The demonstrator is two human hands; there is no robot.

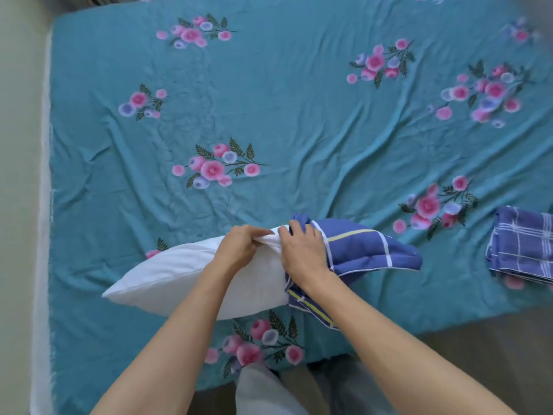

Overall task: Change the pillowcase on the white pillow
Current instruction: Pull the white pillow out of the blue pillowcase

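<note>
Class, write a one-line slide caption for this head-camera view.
Left hand pinches the white pillow while right hand grips the blue striped pillowcase bunched at its end.

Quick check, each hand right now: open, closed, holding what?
Left hand: closed, pinching the white pillow at its top edge.
Right hand: closed, fingers gripping the blue striped pillowcase.

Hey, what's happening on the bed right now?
A person is working a blue striped pillowcase at one end of a white pillow lying on the teal floral sheet. The left hand pinches the pillow's edge; the right hand grips the bunched case. A folded blue checked pillowcase waits at the right.
</note>
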